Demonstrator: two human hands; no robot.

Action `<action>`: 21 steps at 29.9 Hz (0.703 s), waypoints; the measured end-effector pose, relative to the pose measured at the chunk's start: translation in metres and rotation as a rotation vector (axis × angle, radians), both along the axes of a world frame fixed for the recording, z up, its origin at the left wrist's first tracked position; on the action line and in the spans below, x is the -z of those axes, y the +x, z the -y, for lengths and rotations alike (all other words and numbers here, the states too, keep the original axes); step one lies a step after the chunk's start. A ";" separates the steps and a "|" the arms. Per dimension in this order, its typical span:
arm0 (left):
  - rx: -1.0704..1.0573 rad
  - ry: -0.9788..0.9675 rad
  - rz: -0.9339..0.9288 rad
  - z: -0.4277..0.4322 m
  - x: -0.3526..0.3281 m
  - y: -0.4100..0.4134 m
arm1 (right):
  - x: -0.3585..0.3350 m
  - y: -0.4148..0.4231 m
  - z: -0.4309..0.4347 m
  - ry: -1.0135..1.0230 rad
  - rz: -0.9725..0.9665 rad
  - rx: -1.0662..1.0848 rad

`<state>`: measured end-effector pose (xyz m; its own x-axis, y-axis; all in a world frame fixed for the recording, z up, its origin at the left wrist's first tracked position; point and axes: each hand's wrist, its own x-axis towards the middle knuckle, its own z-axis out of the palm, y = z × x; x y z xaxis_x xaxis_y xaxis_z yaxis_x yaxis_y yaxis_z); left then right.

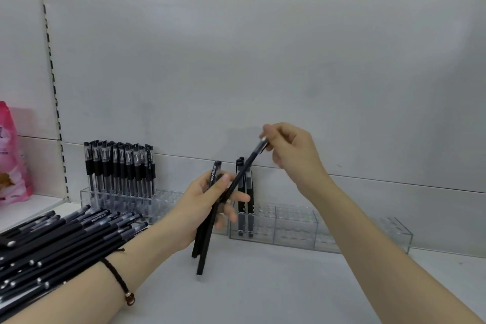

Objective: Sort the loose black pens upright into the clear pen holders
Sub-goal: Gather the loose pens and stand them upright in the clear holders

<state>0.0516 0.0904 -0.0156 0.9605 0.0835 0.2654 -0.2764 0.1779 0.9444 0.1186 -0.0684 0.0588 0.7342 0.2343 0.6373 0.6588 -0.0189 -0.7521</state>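
Spare pens [200, 242] gripped in left hand [207, 205] as supply; single pen [251, 159] pinched by right hand [294, 151] fingers [271, 133] for slotting into holder [294, 226].

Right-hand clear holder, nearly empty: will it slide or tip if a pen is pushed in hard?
Probably slides easily: the right clear holder looks like thin plastic on a smooth white shelf, with only a few standing pens at its left end as ballast. Tipping seems unlikely, since it is long and low. It likely stays rigid rather than flexing.
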 end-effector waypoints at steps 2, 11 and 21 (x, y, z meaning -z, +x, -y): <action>-0.069 -0.010 0.000 -0.003 0.001 0.002 | -0.004 0.006 0.005 0.148 0.059 0.149; -0.162 -0.104 -0.062 -0.009 0.003 0.010 | 0.008 0.011 0.011 -0.141 0.360 0.342; -0.123 -0.231 -0.033 -0.006 -0.001 0.009 | 0.027 0.013 -0.001 -0.524 0.331 0.324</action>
